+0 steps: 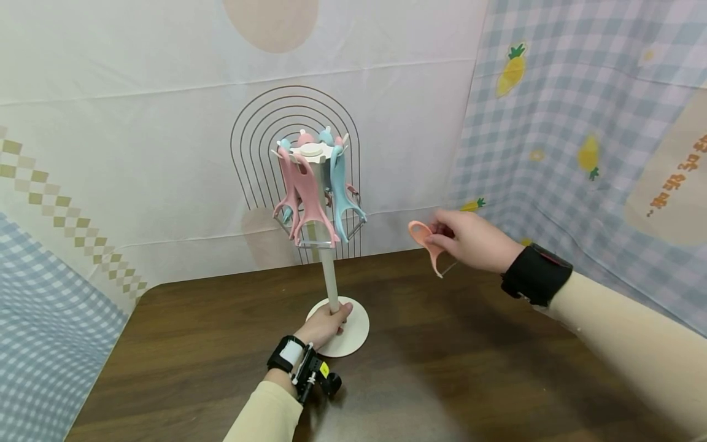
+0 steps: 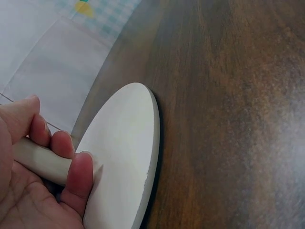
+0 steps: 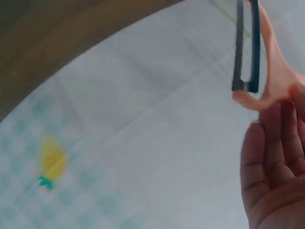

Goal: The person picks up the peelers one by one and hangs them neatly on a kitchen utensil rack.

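Note:
A white stand (image 1: 328,270) rises from a round base (image 1: 353,331) on the table. Several pink and blue peelers hang around its top, among them a pink peeler (image 1: 311,199) at the front and a blue peeler (image 1: 341,190) to its right. My left hand (image 1: 323,325) grips the pole low down, just above the base, with fingers curled round it in the left wrist view. Right of the stand, above the table, my right hand (image 1: 472,239) pinches an orange peeler (image 1: 424,236) by its handle. The metal blade (image 3: 247,62) of this peeler shows in the right wrist view.
The dark wooden table (image 1: 221,344) ends at a white cloth backdrop (image 1: 138,153) behind the stand. A blue checked cloth (image 1: 552,73) hangs at the right, near my right arm. Another checked cloth (image 1: 38,307) hangs at the left.

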`<action>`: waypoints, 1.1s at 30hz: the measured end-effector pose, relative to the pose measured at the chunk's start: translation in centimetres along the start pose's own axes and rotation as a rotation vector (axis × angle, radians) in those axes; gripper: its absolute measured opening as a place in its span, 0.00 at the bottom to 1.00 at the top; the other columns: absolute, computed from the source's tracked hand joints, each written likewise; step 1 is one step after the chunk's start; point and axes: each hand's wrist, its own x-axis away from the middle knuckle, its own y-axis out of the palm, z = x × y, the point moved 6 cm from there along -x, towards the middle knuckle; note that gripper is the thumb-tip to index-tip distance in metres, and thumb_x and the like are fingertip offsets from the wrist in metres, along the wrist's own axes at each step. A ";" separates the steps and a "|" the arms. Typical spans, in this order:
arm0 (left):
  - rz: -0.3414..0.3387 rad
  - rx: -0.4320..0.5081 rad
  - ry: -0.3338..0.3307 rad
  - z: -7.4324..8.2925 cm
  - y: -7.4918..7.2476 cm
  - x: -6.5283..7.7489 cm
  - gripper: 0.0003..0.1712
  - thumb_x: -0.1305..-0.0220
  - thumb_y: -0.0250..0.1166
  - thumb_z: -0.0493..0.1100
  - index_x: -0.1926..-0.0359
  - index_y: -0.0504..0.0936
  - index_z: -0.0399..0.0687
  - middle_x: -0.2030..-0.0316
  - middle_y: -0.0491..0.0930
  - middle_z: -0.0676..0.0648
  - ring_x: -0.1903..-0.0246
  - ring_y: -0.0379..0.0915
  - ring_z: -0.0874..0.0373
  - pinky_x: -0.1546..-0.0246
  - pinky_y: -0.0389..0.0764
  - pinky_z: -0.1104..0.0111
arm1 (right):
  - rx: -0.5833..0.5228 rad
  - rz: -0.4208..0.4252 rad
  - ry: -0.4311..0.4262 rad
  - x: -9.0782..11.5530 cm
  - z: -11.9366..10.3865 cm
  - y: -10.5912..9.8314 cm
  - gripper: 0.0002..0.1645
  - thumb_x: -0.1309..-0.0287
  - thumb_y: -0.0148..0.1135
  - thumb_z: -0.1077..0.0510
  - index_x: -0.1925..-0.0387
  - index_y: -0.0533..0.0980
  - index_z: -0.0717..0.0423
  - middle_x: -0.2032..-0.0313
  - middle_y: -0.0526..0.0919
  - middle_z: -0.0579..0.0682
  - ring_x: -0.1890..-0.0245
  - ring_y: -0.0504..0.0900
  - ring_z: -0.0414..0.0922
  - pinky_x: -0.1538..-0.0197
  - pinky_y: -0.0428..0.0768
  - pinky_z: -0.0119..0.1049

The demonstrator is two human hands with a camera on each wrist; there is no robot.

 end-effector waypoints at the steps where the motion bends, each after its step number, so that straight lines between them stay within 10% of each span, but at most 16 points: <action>1: 0.000 0.000 0.002 0.0 0.0 0.0 0.23 0.26 0.52 0.53 0.70 0.72 0.37 0.76 0.70 0.47 0.76 0.68 0.56 0.69 0.68 0.66 | -0.024 0.023 -0.007 -0.1 -0.6 -0.4 0.03 0.34 0.60 0.56 0.62 0.73 0.49 0.72 0.76 0.43 0.74 0.71 0.40 0.70 0.70 0.37; 13: 0.003 0.011 -0.006 -0.1 -0.1 -0.2 0.24 0.26 0.52 0.53 0.69 0.73 0.35 0.75 0.71 0.46 0.75 0.68 0.56 0.70 0.69 0.67 | -0.203 0.280 -0.238 -2.2 -8.4 -4.9 0.06 0.37 0.64 0.58 0.63 0.74 0.53 0.69 0.77 0.43 0.68 0.74 0.38 0.62 0.72 0.32; 33: 0.009 0.037 -0.050 -0.9 -0.7 -0.4 0.24 0.27 0.53 0.54 0.69 0.73 0.36 0.74 0.70 0.47 0.74 0.68 0.55 0.69 0.68 0.67 | -0.429 0.359 -0.330 -6.2 -15.0 -5.0 0.07 0.35 0.61 0.58 0.58 0.80 0.56 0.69 0.79 0.43 0.68 0.74 0.39 0.64 0.71 0.35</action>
